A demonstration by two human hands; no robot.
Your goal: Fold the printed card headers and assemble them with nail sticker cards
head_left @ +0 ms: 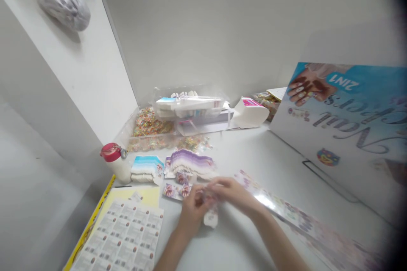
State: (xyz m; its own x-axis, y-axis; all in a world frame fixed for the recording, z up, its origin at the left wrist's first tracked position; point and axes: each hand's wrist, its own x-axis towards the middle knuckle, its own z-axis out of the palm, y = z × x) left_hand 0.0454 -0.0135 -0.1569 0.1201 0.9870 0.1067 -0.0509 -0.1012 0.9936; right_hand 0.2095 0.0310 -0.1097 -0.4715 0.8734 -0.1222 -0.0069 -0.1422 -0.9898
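Note:
Near the middle of the white table, my left hand (192, 209) closes its fingers on a small clear-and-white packet (210, 219), whose white end sticks out below. My right hand (234, 194) reaches in from the other side with bent fingers pinched at the packet's upper part. Blur and the fingers hide most of it. Just beyond my left hand lie several small cards with flower pictures (169, 190). Behind them are a fanned stack of purple-and-white cards (192, 161) and a stack of blue-and-white cards (146, 168).
Left are a sheet of printed labels (122, 237) and a bottle with a red lid (118, 163). Behind stand a clear bin of colourful bits (151, 127) and a clear tray (190, 110). Patterned strips (286, 209) lie right, before a large printed box (346, 123).

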